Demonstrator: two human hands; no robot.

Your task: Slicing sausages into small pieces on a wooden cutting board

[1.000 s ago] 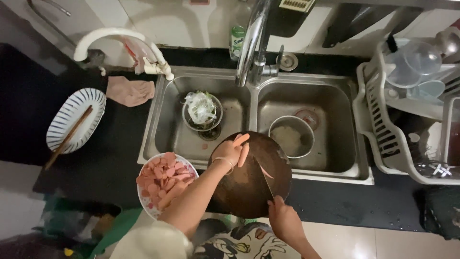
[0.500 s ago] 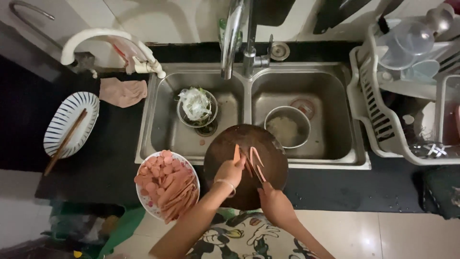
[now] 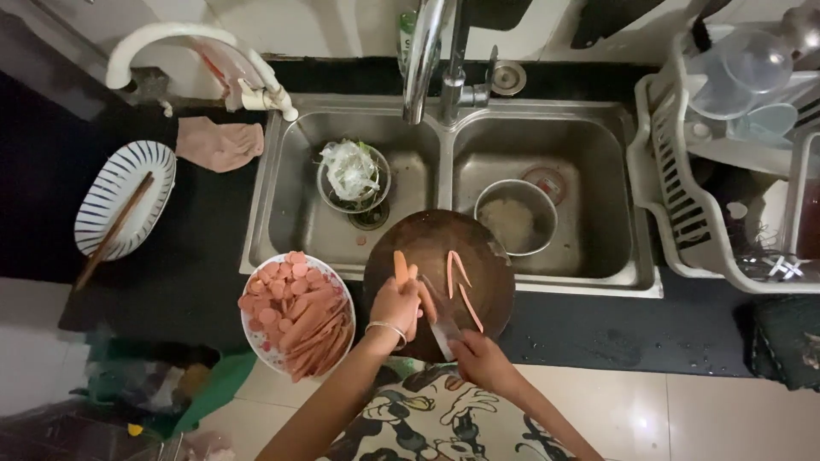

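Sausage (image 3: 400, 266) under my left hand (image 3: 397, 307), lying on the round dark cutting board (image 3: 491, 294) that straddles the front rim of the double sink (image 3: 598, 183). Left hand fingers curled down and pressed together, pinning the near end of the sausage; its far end sticks out beyond the fingertips, pointing toward the sink. Thin bracelet on that wrist.

Right hand (image 3: 480, 358) closed around the handle of a knife (image 3: 437, 320); blade runs up and left, just beside the left hand and the sausage. I cannot tell whether the edge is touching the meat.

Three thin pink strips (image 3: 459, 277) lie loose on the board to the right of the sausage, apart from both hands.

Left of the board, touching or nearly so: white bowl (image 3: 256, 341) heaped with pink sausage rounds and long slices, sitting on the black worktop (image 3: 196, 265).

Left basin: small bowl of pale shredded vegetable (image 3: 352, 171) over the drain. Right basin: metal pot (image 3: 515, 218) with whitish contents. Tap (image 3: 424, 51) above the divider.

Far left on the worktop: striped plate (image 3: 102, 192) with chopsticks (image 3: 115, 230) laid across it; pink cloth (image 3: 220, 141) nearby. Dish rack (image 3: 675, 196) at right holding clear and pale ware.
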